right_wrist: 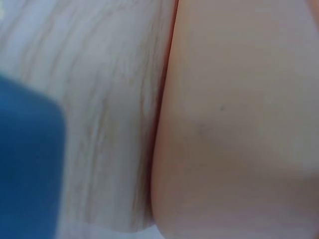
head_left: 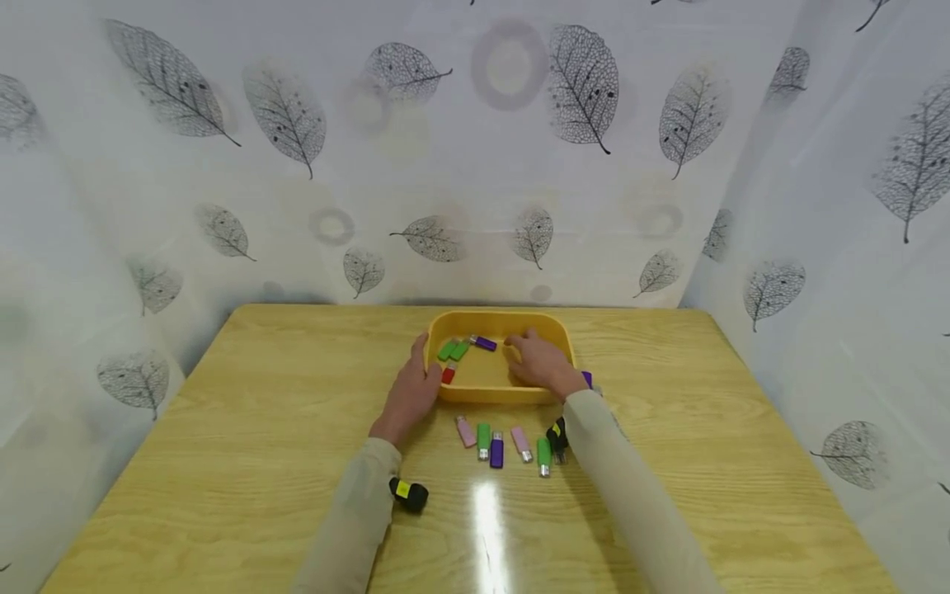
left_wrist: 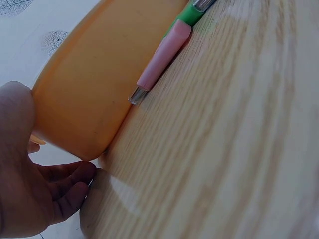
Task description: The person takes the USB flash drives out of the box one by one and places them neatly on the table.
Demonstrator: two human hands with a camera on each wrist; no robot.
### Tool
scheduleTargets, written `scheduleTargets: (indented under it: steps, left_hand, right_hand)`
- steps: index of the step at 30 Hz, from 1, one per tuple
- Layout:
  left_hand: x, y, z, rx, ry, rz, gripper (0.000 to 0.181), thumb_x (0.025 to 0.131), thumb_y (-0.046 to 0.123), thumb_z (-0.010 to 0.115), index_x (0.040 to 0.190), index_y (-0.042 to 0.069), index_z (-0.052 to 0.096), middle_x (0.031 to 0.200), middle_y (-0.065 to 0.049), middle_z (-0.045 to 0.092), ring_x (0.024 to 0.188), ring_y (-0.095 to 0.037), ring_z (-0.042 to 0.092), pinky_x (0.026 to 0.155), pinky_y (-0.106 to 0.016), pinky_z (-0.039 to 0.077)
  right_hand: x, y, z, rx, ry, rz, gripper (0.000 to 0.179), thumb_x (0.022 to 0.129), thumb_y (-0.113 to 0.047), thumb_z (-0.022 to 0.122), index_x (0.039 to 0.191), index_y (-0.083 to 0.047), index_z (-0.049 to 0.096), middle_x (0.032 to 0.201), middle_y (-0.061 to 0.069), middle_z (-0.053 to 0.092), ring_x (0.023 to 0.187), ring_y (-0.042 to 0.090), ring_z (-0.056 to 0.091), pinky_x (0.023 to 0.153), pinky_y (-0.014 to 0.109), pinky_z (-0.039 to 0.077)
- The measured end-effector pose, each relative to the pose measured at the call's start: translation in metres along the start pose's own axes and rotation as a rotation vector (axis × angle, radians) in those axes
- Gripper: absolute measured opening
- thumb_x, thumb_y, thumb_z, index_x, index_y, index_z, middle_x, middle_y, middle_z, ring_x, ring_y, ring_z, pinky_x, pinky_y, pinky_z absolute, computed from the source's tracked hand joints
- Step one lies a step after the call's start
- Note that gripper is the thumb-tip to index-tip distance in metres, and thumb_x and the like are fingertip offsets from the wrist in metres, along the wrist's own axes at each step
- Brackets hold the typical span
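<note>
A yellow plastic tray (head_left: 490,395) stands near the back of the table. My left hand (head_left: 411,388) grips its left side, and in the left wrist view the thumb is at the rim with the curled fingers by the lower corner. Inside the tray, my right hand (head_left: 540,361) reaches over the right part of the floor, fingers loosely bent, with nothing visible between them. Left of it lie a purple USB flash drive (head_left: 485,343), two green USB flash drives (head_left: 459,351) and a red USB flash drive (head_left: 449,375). The right wrist view shows mostly the tray's outer wall (right_wrist: 234,109).
In front of the tray, several USB flash drives lie on the wooden table (head_left: 260,429), among them a pink one (head_left: 465,431), a green one (head_left: 484,440) and a purple one (head_left: 496,451). Another purple drive (head_left: 587,379) shows beside the right wrist. A leaf-patterned curtain (head_left: 460,165) hangs behind.
</note>
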State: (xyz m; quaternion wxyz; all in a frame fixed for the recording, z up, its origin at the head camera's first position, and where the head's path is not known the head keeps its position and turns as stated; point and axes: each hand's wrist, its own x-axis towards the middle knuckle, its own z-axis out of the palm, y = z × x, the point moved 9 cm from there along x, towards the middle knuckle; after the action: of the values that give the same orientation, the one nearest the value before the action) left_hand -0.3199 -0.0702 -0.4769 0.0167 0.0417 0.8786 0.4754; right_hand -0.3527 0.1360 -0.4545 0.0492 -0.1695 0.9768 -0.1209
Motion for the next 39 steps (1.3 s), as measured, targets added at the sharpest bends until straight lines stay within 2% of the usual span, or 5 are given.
scheduleTargets:
  steps: [11, 19, 28, 33, 39]
  left_hand:
    - [0.000, 0.002, 0.000, 0.002, 0.001, 0.009, 0.064, 0.102, 0.029, 0.039, 0.159, 0.015, 0.013, 0.154, -0.020, 0.038, 0.132, -0.032, 0.047, 0.115, -0.051, 0.031]
    - [0.001, 0.002, 0.000, 0.003, -0.001, 0.008, 0.065, 0.102, 0.027, 0.039, 0.159, 0.015, 0.012, 0.154, -0.020, 0.038, 0.133, -0.032, 0.047, 0.115, -0.051, 0.032]
    - [0.002, 0.001, 0.000, 0.008, 0.005, 0.007, 0.064, 0.101, 0.027, 0.039, 0.159, 0.015, 0.014, 0.152, -0.020, 0.041, 0.127, -0.032, 0.050, 0.114, -0.052, 0.033]
    - [0.002, -0.001, 0.001, 0.004, 0.002, -0.003, 0.064, 0.101, 0.027, 0.039, 0.159, 0.015, 0.013, 0.153, -0.019, 0.040, 0.127, -0.032, 0.050, 0.115, -0.051, 0.032]
    - [0.001, 0.000, 0.001, 0.001, -0.002, -0.001, 0.064, 0.101, 0.027, 0.039, 0.159, 0.014, 0.013, 0.154, -0.021, 0.039, 0.130, -0.033, 0.048, 0.115, -0.052, 0.031]
  right_hand:
    - [0.003, -0.001, 0.006, 0.066, -0.056, -0.027, 0.050, 0.097, -0.025, 0.057, 0.146, -0.016, 0.049, 0.138, 0.019, 0.048, 0.097, 0.028, 0.058, 0.091, 0.046, 0.052]
    - [0.003, -0.006, 0.008, 0.061, -0.094, -0.069, 0.050, 0.098, -0.023, 0.055, 0.147, -0.018, 0.050, 0.131, 0.020, 0.049, 0.092, 0.027, 0.056, 0.081, 0.042, 0.053]
    - [0.005, -0.005, 0.000, 0.080, 0.008, -0.067, 0.023, 0.092, -0.020, 0.066, 0.111, -0.007, 0.069, 0.128, 0.014, 0.050, 0.095, 0.026, 0.057, 0.089, 0.040, 0.052]
    - [0.005, -0.009, -0.003, 0.048, 0.034, -0.105, 0.012, 0.089, -0.017, 0.069, 0.096, -0.007, 0.071, 0.107, 0.008, 0.061, 0.086, 0.022, 0.059, 0.079, 0.038, 0.054]
    - [0.004, -0.007, -0.002, 0.076, 0.002, -0.077, 0.011, 0.090, -0.018, 0.070, 0.095, -0.008, 0.070, 0.092, 0.004, 0.068, 0.078, 0.019, 0.059, 0.073, 0.036, 0.053]
